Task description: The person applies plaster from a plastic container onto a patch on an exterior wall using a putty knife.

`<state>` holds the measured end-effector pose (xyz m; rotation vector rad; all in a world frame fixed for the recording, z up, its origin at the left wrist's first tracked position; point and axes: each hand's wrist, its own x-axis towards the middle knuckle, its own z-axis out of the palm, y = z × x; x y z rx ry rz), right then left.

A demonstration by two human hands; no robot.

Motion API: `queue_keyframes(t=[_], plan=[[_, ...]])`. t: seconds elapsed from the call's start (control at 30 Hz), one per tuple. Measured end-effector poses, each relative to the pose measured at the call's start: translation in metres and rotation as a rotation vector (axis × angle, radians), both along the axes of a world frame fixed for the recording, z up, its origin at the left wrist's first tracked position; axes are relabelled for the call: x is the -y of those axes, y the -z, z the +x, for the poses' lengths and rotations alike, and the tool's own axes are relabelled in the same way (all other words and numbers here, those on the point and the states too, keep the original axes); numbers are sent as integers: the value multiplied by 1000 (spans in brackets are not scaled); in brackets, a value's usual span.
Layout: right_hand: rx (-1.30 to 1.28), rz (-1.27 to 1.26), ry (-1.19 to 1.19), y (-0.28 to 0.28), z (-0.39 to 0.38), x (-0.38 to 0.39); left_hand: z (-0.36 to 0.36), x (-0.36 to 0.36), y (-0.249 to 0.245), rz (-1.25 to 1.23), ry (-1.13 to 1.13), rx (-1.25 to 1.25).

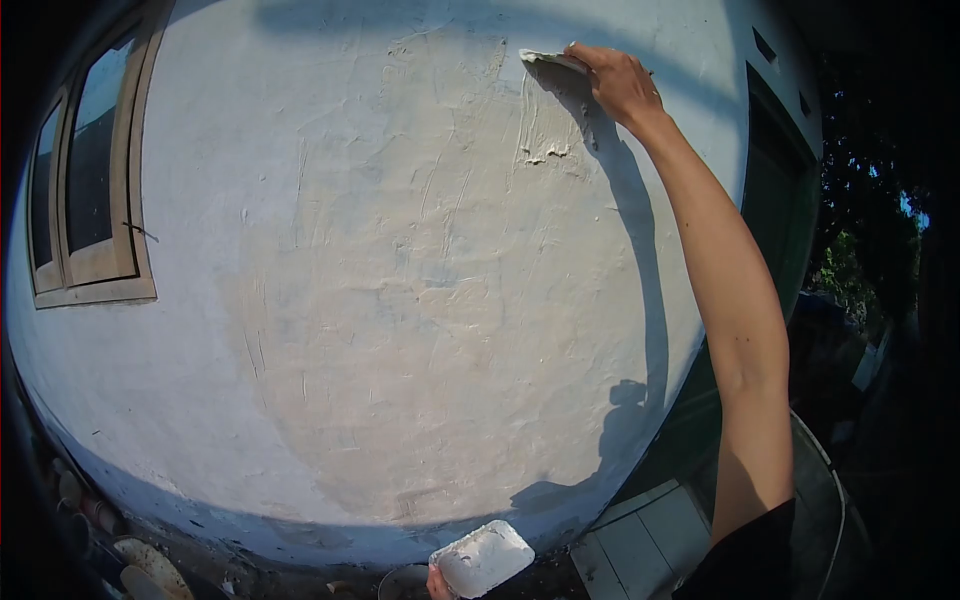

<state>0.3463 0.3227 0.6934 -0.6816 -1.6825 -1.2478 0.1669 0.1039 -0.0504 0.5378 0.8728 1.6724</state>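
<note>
High on the wall (400,230), my right hand (622,85) is closed around a putty knife (552,60) whose edge carries white filler and lies at the wall surface. Just below the blade, a fresh patch of wet filler (548,125) ends in a ragged ridge. At the bottom of the view my left hand (437,582) grips a shallow white plastic tub (490,558) by its left side; most of that hand is out of frame. Whitish residue coats the tub. A broad beige area of spread filler covers the middle of the wall.
A wooden-framed window (95,170) is set in the wall at left. Pots and clutter (140,570) line the wall's foot at lower left. Pale tiles (645,540) lie at lower right, near a dark doorway (775,190). My shadow falls across the wall.
</note>
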Motion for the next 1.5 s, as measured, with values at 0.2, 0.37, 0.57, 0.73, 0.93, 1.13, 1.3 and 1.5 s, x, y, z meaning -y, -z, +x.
queue_keyframes(t=[0.2,0.37,0.57,0.73,0.93,1.13,1.3,1.5], plan=[[249,-128,54,55,-2,-2,-3,-3,1,-27,1,23],[360,-149,73,147,-5,-1,-8,0,3,-29,-3,34],[238,-156,-13,117,-6,18,-7,1,0,-28,0,40],[91,-145,-122,25,-13,19,-5,-6,-6,-38,7,52],[20,-23,-4,-5,-34,5,-14,-16,-13,-26,6,84],[292,-193,161,66,-33,1,-25,-30,-13,8,14,212],[436,-168,116,140,-34,6,-22,-35,-11,-31,33,244],[453,-199,139,238,-40,6,-16,-30,-36,-35,20,243]])
